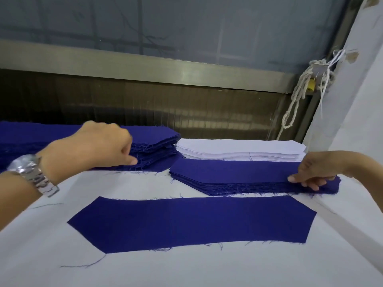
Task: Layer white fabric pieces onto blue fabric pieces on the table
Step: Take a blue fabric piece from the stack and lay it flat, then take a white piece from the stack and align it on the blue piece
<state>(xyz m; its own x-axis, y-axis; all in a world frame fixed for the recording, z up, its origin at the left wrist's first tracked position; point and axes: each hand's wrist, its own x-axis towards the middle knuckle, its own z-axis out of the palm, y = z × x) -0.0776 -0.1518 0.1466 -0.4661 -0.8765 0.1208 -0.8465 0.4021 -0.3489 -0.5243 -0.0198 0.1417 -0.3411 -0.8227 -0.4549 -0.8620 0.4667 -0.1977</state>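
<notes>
The left hand pinched the edge of the far-left blue stack, the right hand pinched the right end of the middle blue stack, just near of the white stack, with a single blue piece lying nearest.

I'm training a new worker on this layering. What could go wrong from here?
The right hand pinches the right blue stack at its end, so several pieces may lift together. Loose threads fringe the single blue piece and could get trapped under a white layer. The left hand may skew the left blue stack it grips.
</notes>
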